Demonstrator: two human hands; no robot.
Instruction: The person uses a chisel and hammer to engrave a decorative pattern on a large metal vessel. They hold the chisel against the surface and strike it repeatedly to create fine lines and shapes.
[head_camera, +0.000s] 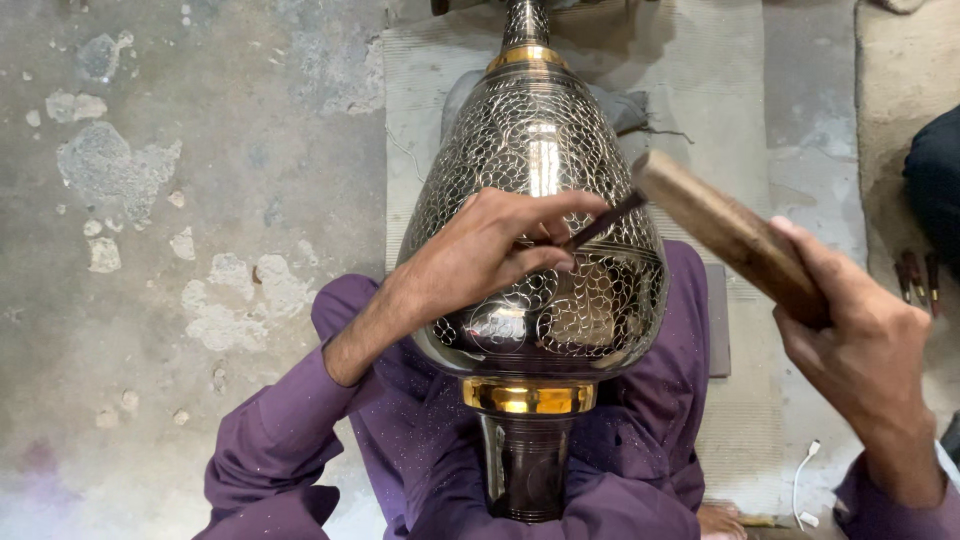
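Note:
A large dark metal vase (535, 140) with fine engraved scale patterns and gold bands lies across my lap, neck pointing away. My left hand (490, 245) rests on the vase's belly and pinches a thin dark chisel (608, 219), its tip against the engraved surface. My right hand (860, 340) grips a wooden mallet stick (725, 230), raised to the right of the vase with its end near the top of the chisel. My purple sleeves and lap show below the vase.
A pale woven mat (700, 70) lies under the vase on a stained concrete floor (200, 200). Several small red-handled tools (915, 275) lie at the right edge beside a dark cloth. A white cable (803, 480) lies at the lower right.

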